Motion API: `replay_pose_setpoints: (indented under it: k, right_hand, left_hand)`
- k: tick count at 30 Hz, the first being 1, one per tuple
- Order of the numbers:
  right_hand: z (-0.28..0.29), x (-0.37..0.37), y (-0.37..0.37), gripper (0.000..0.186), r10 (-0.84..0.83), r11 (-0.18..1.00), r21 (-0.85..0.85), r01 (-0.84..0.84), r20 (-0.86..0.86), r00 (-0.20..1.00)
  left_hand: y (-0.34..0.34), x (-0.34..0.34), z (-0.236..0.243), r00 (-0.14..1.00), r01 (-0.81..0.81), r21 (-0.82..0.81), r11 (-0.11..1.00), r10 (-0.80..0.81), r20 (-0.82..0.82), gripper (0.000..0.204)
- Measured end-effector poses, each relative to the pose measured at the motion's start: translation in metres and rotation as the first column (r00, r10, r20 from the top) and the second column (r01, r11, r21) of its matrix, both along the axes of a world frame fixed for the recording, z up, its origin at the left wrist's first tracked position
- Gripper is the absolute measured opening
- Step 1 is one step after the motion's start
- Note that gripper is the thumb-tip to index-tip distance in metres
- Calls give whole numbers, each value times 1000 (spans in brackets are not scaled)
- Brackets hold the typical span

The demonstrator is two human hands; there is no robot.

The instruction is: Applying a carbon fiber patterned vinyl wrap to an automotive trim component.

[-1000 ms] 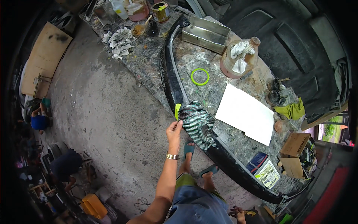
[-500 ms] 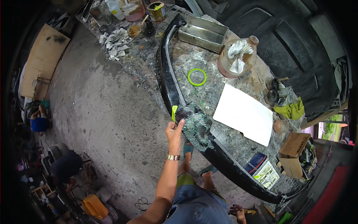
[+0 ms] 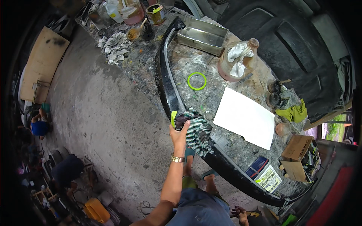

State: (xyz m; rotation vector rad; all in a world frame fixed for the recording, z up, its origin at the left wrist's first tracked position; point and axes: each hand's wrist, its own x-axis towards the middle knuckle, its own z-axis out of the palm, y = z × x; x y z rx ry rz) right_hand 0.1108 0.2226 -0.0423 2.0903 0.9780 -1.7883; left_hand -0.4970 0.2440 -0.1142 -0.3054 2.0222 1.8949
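A long, black curved car trim piece (image 3: 166, 86) bends along the near edge of the workbench. Over its middle lies a patch of dark woven fibre cloth (image 3: 199, 132) with pale green-white stripes. My left hand (image 3: 179, 133) grips the trim's outer edge there, its thumb on the cloth; the other fingers are largely hidden behind the edge. A strip of yellow-green tape (image 3: 173, 118) shows just beyond that hand. Low in the view, beside my body, my right hand (image 3: 240, 215) has dark-stained fingers, apart, with nothing seen in them.
On the bench are a green tape roll (image 3: 197, 81), a white sheet (image 3: 247, 117), a metal tray (image 3: 203, 37), a cut-open plastic jug (image 3: 237, 62) and a cardboard box (image 3: 297, 148). Crumpled rags (image 3: 115, 47) lie far left. Two people crouch on the left.
My left thumb has shifted from pinching the cloth's edge to lying stretched along it. My right hand has come a little further into view. The whole view has shifted slightly.
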Motion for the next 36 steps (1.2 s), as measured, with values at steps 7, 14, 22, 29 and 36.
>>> replay_pose_setpoints:
  k: [7,14,22,29,36]
  right_hand:
    - [-10,10,-4,36,-99,995,-12,98,-86,991]
    - [-11,8,-6,38,-126,992,-20,124,-102,987]
    - [-3,-7,-8,36,-79,996,21,81,-88,993]
    - [3,-2,-14,44,-23,998,49,26,-68,997]
    - [9,-11,-14,44,-44,998,48,49,-104,994]
  left_hand:
    - [6,0,-6,998,5,-107,994,-11,-56,72]
    - [18,3,21,998,12,-271,962,-29,-58,75]
    - [-1,5,6,935,-91,-392,915,-57,-349,90]
    - [-57,36,41,224,478,-724,497,-866,-447,68]
    - [-68,66,35,97,567,-786,245,-968,-232,83]
